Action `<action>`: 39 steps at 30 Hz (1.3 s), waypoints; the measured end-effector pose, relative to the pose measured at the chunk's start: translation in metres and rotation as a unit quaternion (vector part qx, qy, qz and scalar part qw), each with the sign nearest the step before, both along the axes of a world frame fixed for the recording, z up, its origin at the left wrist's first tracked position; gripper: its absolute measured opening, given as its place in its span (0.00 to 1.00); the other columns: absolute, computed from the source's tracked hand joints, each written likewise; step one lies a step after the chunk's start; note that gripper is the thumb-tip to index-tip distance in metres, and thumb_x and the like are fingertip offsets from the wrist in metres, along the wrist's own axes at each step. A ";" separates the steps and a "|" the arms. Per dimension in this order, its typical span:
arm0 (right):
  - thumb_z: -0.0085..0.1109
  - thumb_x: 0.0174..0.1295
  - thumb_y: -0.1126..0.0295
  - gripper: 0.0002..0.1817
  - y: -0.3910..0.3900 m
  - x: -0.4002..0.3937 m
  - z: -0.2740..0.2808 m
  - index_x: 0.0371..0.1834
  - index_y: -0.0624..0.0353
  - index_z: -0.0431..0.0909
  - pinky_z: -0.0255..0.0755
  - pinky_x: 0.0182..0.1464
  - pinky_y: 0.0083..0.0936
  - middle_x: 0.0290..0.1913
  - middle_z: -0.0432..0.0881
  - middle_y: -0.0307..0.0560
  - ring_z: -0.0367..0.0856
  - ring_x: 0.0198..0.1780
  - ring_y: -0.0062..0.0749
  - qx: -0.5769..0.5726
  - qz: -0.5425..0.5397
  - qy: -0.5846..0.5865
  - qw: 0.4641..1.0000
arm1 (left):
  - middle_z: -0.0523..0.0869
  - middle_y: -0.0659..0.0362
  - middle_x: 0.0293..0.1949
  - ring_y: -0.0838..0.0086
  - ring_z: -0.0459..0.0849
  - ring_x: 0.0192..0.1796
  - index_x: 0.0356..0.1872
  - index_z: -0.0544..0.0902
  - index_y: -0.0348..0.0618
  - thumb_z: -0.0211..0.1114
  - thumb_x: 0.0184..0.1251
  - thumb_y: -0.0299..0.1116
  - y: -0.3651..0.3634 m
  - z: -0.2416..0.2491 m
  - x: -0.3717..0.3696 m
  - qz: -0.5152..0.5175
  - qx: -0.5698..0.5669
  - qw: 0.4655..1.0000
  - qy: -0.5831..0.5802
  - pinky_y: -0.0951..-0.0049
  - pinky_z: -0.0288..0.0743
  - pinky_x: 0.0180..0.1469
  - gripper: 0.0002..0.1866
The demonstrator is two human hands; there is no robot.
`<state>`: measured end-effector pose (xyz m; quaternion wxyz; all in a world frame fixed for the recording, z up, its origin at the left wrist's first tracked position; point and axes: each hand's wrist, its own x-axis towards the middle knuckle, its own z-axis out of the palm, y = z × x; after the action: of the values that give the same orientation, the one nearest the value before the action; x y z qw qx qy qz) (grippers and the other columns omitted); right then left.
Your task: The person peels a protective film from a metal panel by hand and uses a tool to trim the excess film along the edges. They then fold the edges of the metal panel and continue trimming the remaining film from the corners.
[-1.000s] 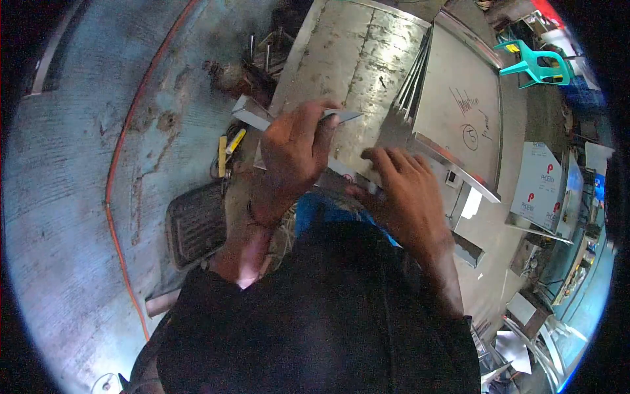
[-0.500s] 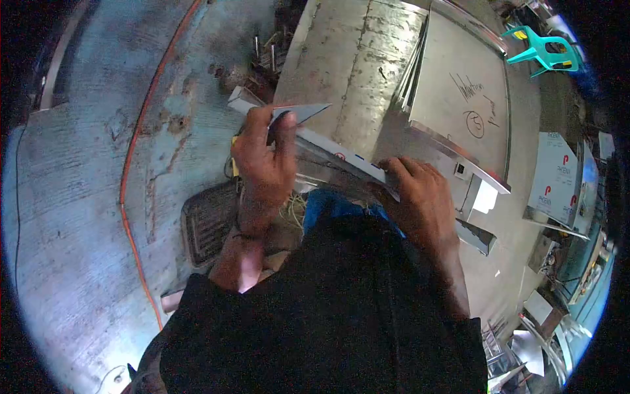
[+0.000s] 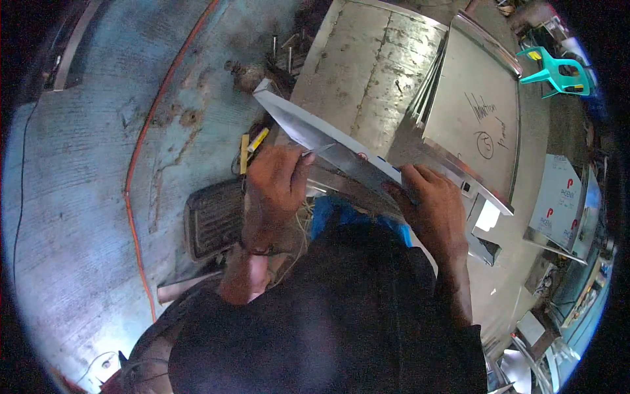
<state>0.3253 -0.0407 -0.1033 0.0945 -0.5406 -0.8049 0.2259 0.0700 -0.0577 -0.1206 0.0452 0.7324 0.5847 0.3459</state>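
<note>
A long folded sheet-metal piece [image 3: 308, 121] with a pale outer face lies slantwise across the front of my body. My right hand [image 3: 433, 203] grips its near right end, fingers over the top edge and thumb beneath. By the middle of its lower side, my left hand [image 3: 279, 180] is closed, thumb and finger pinched on a thin pale flap [image 3: 321, 149]. What this flap is made of I cannot tell. The inner side of the metal piece faces my left hand.
A metal-topped table [image 3: 341, 72] stands ahead, with a large marked panel [image 3: 479, 111] at its right. An orange cable [image 3: 134, 157] runs along the floor at left, near a dark ribbed mat [image 3: 213, 220]. A teal plastic chair [image 3: 558, 72] and film-covered sheets [image 3: 558, 197] are at right.
My left hand has dropped from the top edge of the metal piece to its lower side. The pointed flap that stuck up above the edge now shows below it. My right hand keeps its grip.
</note>
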 end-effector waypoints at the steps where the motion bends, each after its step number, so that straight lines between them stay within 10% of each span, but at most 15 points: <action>1: 0.69 0.60 0.61 0.14 0.001 0.001 -0.001 0.41 0.58 0.81 0.76 0.44 0.43 0.36 0.83 0.51 0.84 0.41 0.51 0.003 0.000 0.007 1.000 | 0.82 0.50 0.30 0.53 0.81 0.32 0.38 0.80 0.39 0.66 0.66 0.28 0.000 0.000 0.000 0.004 0.000 1.000 -0.001 0.56 0.72 0.36 0.05; 39: 0.68 0.61 0.59 0.15 0.002 0.002 -0.001 0.41 0.58 0.80 0.76 0.41 0.44 0.37 0.83 0.51 0.85 0.40 0.50 0.013 -0.002 -0.006 1.000 | 0.80 0.52 0.28 0.56 0.81 0.31 0.35 0.78 0.39 0.68 0.63 0.26 0.013 0.008 0.002 -0.028 -0.005 0.999 0.028 0.58 0.72 0.36 0.06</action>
<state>0.3271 -0.0384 -0.1047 0.0968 -0.5424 -0.8071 0.2122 0.0716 -0.0447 -0.1129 0.0425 0.7579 0.5666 0.3206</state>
